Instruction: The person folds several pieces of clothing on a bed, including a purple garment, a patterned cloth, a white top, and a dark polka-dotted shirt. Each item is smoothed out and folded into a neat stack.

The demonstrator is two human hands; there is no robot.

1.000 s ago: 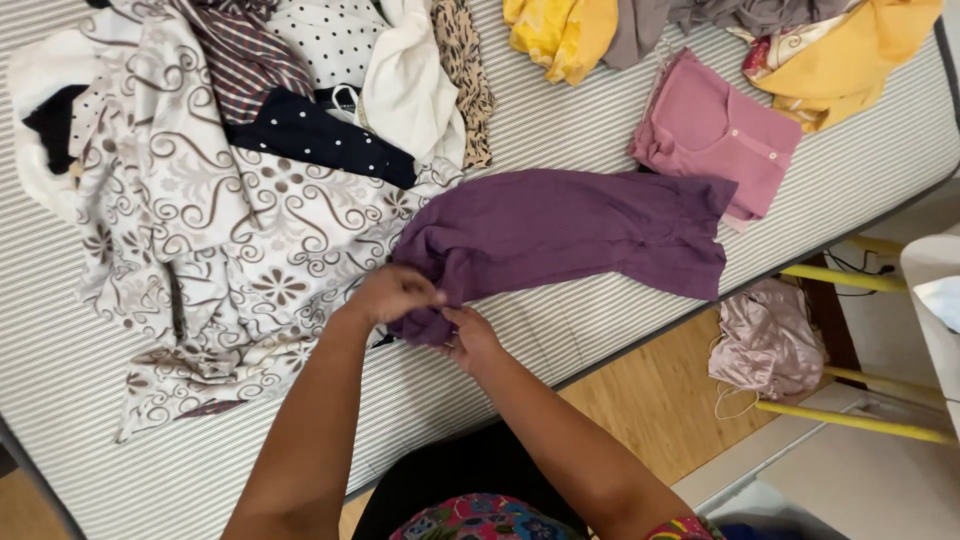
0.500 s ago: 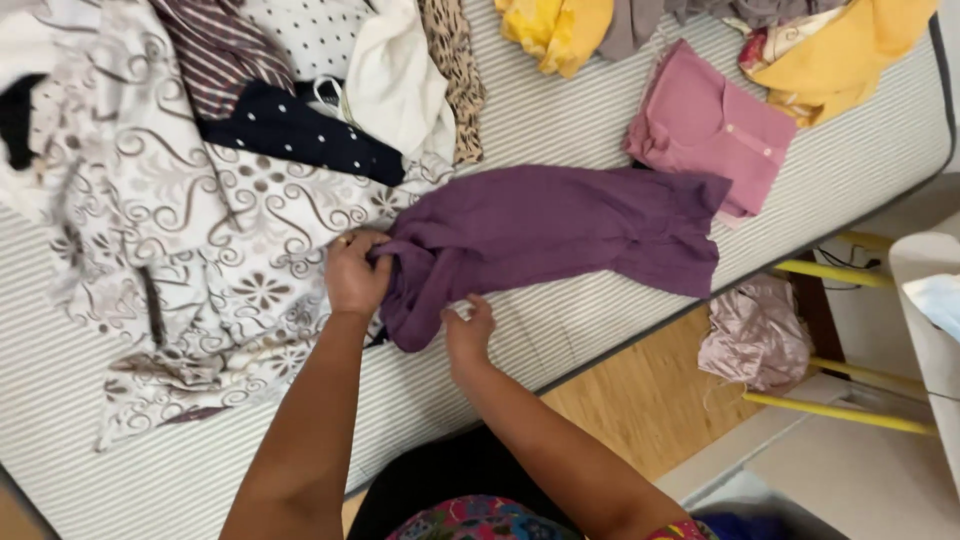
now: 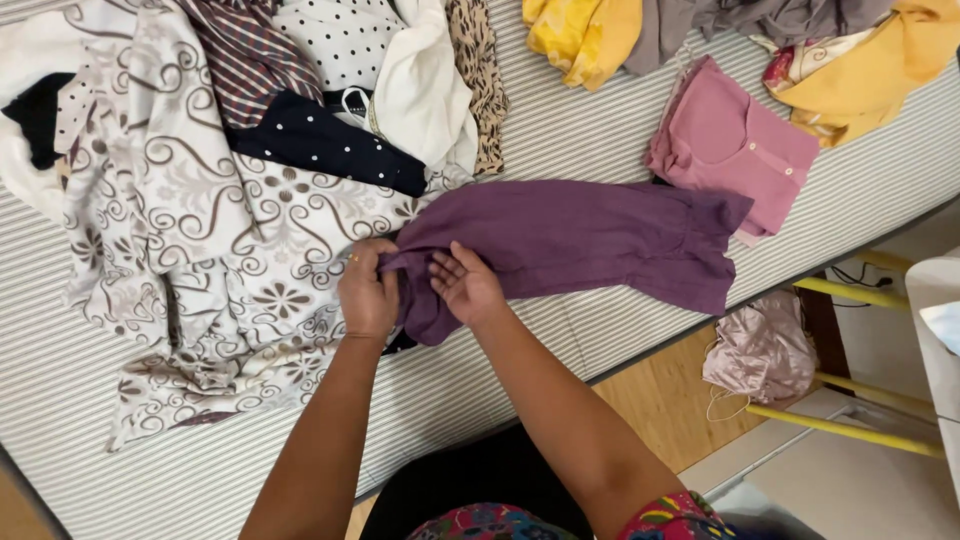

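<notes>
Right hand point(image 3: 466, 287) brought back beside left hand point(image 3: 368, 295) — both now pinched on the bunched end of the long purple cloth garment point(image 3: 580, 245) (half a second ago apart), fold resumed.

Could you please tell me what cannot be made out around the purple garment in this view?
- Purple garment: the end under the left hand and right hand is hidden in the head view.
- Yellow cloth: cut off by the top edge.
- Patterned fabric: its top lies under other clothes.

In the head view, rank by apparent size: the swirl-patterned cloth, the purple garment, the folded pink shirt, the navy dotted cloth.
1. swirl-patterned cloth
2. purple garment
3 and 4. folded pink shirt and navy dotted cloth: alike; the navy is partly covered.
</notes>
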